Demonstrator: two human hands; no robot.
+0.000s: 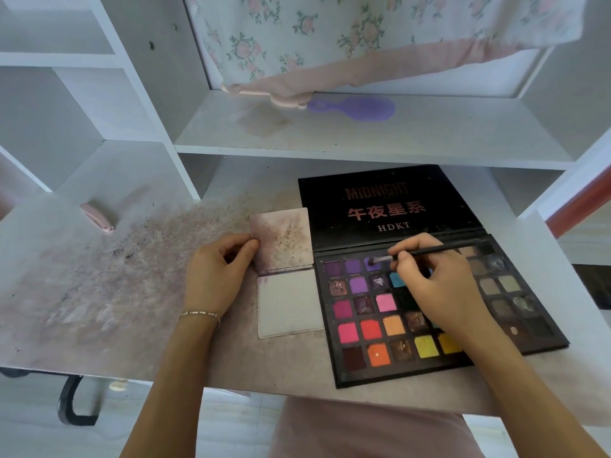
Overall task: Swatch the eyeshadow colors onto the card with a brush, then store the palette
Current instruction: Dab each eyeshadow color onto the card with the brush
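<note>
While right hand (426, 279) pinches, brush (429, 251) dips.

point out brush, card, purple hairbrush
brush (429, 251): head view, on its dark handle.
card (291, 302): head view, on its pale lower panel.
purple hairbrush (358, 108): head view, on its oval head.

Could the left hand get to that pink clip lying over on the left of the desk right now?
Probably yes. The desk between the left hand and the pink clip has nothing standing on it, though that hand would first have to let go of the card it pinches.
</note>
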